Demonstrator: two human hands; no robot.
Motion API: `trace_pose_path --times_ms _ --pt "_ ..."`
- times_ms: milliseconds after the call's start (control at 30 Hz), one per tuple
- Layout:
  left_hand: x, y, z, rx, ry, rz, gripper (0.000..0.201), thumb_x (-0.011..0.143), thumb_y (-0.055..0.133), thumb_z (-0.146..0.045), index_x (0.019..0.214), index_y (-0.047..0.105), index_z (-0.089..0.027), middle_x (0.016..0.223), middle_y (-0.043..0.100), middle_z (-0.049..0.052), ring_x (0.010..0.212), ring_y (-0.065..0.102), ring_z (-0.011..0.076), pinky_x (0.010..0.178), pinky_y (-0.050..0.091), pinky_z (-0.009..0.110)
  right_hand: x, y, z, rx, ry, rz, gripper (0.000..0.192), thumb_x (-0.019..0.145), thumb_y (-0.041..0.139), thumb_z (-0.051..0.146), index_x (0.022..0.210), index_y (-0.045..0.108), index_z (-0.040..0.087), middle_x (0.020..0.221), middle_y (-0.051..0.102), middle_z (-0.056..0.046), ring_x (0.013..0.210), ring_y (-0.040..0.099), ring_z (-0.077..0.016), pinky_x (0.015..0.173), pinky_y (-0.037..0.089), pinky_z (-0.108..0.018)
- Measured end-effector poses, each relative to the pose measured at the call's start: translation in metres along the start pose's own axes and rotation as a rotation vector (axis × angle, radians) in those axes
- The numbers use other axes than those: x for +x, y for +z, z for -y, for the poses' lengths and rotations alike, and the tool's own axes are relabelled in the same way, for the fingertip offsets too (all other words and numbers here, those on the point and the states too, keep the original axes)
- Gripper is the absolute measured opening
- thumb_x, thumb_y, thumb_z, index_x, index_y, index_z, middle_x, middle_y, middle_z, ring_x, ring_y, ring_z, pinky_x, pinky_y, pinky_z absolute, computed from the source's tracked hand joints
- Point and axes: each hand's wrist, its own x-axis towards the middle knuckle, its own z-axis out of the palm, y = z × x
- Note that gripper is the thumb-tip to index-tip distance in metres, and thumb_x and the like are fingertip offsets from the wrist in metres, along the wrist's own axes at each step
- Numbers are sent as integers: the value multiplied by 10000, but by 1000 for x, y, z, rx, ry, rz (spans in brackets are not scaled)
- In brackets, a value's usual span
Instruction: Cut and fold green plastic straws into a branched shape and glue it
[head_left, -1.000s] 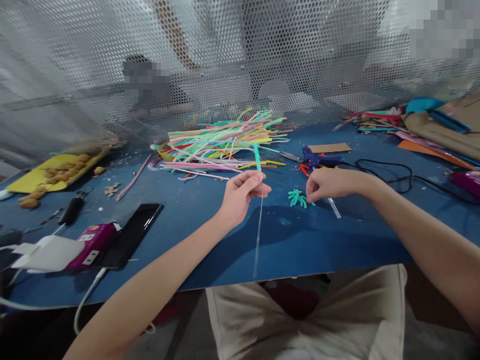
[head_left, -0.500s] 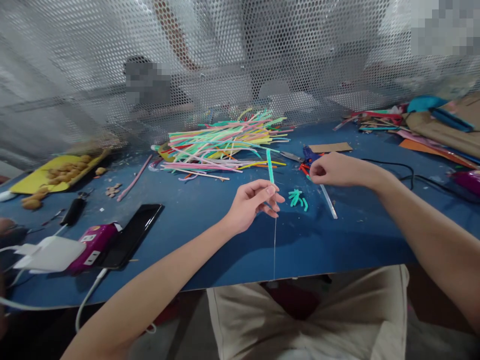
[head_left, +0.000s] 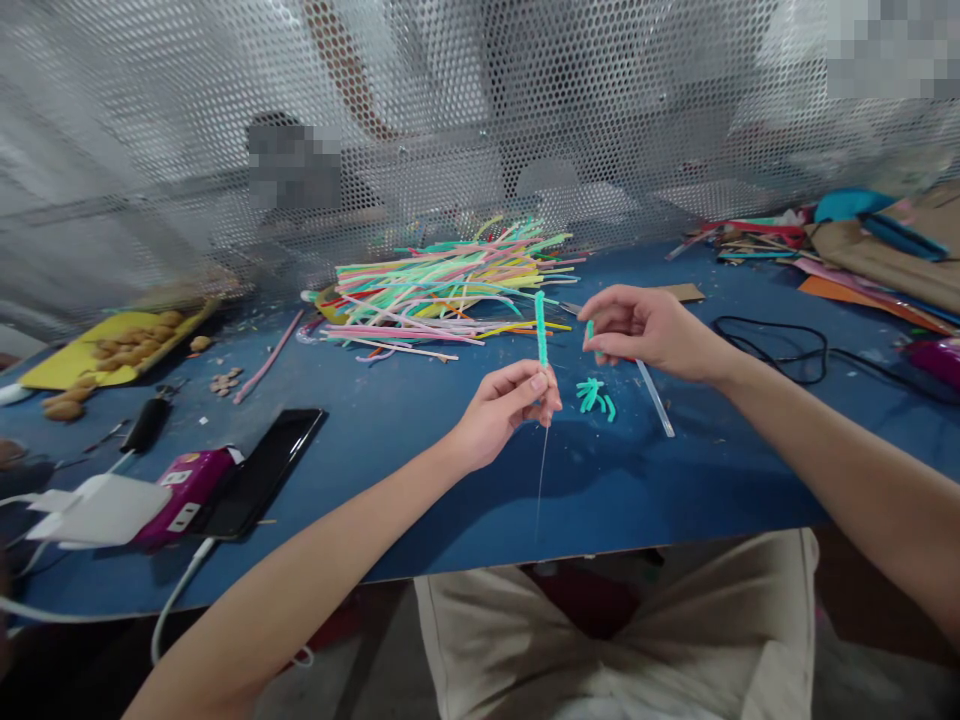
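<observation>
My left hand [head_left: 506,405] is closed on an upright green pipe-cleaner stem [head_left: 541,330], whose fuzzy top sticks up above my fingers. A thin pale wire or strand [head_left: 543,470] hangs below the grip. To the right, my right hand [head_left: 652,332] pinches a short green pipe-cleaner piece [head_left: 590,331] between thumb and fingers. On the table just below lies a small heap of cut green pipe-cleaner pieces [head_left: 594,395]. A clear glue stick [head_left: 656,400] pokes out beneath my right hand, which hides what it belongs to.
A big pile of coloured pipe cleaners [head_left: 450,285] lies at the back against a perforated metal screen [head_left: 420,120]. Left are a phone [head_left: 262,475], a purple power block [head_left: 180,495] and a yellow tray [head_left: 67,350]. A black cable [head_left: 780,355] and craft scraps lie right.
My right hand has moved left and slightly up from beside the blue-and-red tool, now with the short green piece showing in its fingers. My left hand stays nearly in place.
</observation>
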Motion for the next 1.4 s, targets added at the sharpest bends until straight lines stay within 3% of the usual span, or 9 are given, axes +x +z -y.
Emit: trace_pose_path --times_ms 100,267,367,567,733,1033,1400 --pt "-1 1 -3 -90 -23 43 251 859 776 -393 854 662 -170 718 609 12 654 590 111 656 496 249 -2 6 2 103 -7 15 447 797 827 362 1208 697 244 860 758 -16 714 739 -174 653 635 -336" --pt "-4 5 -8 -175 -71 130 225 881 752 -362 840 640 -170 694 540 -2 648 588 129 671 511 291 -6 18 8 224 -35 -58 317 718 901 391 921 741 208 781 774 -34 636 742 -181 603 651 -334" --pt "-5 7 -11 -161 -47 113 232 885 748 -352 840 625 -161 678 533 -8 622 577 120 644 500 274 -9 26 14 251 -57 -109 313 689 919 390 831 728 187 751 772 -43 620 738 -177 577 647 -311" --pt "-4 6 -16 -132 -21 69 215 906 716 -351 893 599 -170 693 553 -27 485 512 80 462 398 205 -12 34 22 252 -99 -181 362 640 943 415 783 718 170 719 762 -44 591 720 -167 552 626 -287" --pt "-3 8 -18 -93 11 28 227 900 723 -352 877 601 -162 661 511 -33 504 488 77 506 423 209 -13 37 17 198 -95 -229 364 623 949 417 756 701 187 639 720 -7 544 693 -150 531 612 -276" --pt "-4 9 -19 -141 -69 103 199 926 694 -316 874 588 -156 623 392 -58 492 383 57 484 354 179 -18 42 14 155 -143 -259 327 635 944 411 741 725 193 686 730 -15 555 695 -151 520 607 -276" --pt "-8 6 -25 -169 -194 190 215 966 643 -336 866 555 -168 597 351 -88 369 228 16 369 183 143 -20 48 11 159 -205 -268 270 714 904 401 781 749 190 654 725 -12 537 689 -149 519 591 -271"
